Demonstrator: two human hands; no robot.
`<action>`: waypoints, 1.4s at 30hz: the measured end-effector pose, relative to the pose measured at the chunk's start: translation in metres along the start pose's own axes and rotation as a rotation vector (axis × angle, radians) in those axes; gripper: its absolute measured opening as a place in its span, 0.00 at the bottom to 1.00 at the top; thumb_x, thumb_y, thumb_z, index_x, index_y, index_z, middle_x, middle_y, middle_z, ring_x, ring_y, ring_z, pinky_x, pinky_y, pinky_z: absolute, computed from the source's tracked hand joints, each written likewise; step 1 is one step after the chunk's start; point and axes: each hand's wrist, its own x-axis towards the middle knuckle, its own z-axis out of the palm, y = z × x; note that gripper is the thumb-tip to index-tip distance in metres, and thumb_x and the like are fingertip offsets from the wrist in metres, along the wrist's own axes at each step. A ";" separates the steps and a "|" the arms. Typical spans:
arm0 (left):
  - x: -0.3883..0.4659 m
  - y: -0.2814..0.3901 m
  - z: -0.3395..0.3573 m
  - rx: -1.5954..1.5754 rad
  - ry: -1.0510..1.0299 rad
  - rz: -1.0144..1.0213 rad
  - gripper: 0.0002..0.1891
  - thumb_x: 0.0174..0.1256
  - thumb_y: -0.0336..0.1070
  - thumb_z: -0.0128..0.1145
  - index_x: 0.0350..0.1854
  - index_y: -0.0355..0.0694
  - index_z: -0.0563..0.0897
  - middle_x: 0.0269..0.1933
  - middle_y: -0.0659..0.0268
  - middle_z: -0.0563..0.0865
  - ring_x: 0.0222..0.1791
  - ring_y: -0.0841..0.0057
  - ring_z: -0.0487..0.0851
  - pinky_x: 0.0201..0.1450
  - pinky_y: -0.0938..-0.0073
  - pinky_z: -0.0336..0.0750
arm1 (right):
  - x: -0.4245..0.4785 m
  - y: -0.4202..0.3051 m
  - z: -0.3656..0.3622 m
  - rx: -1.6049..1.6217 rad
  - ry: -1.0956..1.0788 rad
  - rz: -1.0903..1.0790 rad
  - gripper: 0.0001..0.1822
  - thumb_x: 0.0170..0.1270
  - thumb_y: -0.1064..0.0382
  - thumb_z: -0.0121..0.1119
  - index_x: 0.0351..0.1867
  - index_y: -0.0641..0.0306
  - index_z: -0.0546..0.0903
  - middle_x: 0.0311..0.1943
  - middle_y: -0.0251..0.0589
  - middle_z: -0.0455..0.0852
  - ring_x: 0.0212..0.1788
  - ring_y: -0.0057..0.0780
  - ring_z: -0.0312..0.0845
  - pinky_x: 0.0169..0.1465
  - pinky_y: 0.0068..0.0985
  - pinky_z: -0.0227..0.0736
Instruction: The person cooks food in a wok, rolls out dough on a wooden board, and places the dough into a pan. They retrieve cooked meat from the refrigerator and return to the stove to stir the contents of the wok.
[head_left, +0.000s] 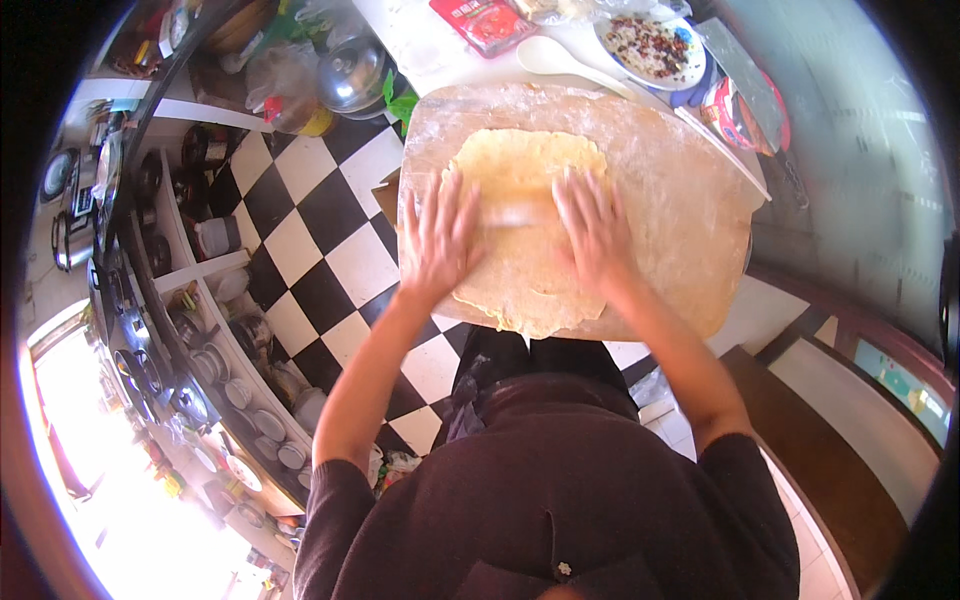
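A sheet of pale yellow dough (532, 161) lies flattened on a floured wooden board (675, 217), its ragged near edge reaching the board's front rim. A blurred rolling pin (514, 215) crosses the dough, its middle showing between my hands. My left hand (442, 229) lies palm down over the pin's left part, fingers pointing away from me. Over its right part is my right hand (592, 225), also palm down and blurred by motion. Both hands appear flat rather than wrapped round the pin, and they hide its ends.
Behind the board are a white spoon (551, 58), a red food packet (484, 26) and a plate of chopped filling (652, 52). A cleaver (742, 71) rests by a red-and-white tub (739, 116) at the right. A thin stick (724, 154) lies on the board's right edge. Shelves with cookware stand left.
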 end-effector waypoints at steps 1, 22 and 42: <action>0.023 -0.009 0.004 0.024 0.119 0.015 0.42 0.63 0.60 0.60 0.77 0.46 0.64 0.78 0.56 0.62 0.80 0.53 0.55 0.76 0.38 0.50 | 0.024 0.009 -0.002 0.032 0.082 0.021 0.49 0.59 0.40 0.63 0.78 0.59 0.58 0.77 0.49 0.59 0.78 0.51 0.51 0.77 0.56 0.44; 0.056 -0.005 -0.018 -0.037 0.121 0.342 0.15 0.62 0.41 0.63 0.48 0.42 0.79 0.75 0.54 0.68 0.75 0.59 0.66 0.73 0.52 0.64 | -0.021 0.016 -0.014 0.155 0.262 0.078 0.33 0.63 0.60 0.64 0.70 0.62 0.70 0.72 0.51 0.67 0.76 0.49 0.57 0.75 0.52 0.53; 0.028 0.024 0.008 -0.043 0.029 0.213 0.42 0.63 0.58 0.60 0.77 0.46 0.63 0.77 0.53 0.64 0.78 0.54 0.59 0.75 0.40 0.52 | -0.080 -0.002 0.002 0.123 0.130 0.181 0.40 0.62 0.51 0.64 0.74 0.59 0.65 0.74 0.47 0.65 0.76 0.50 0.56 0.75 0.53 0.48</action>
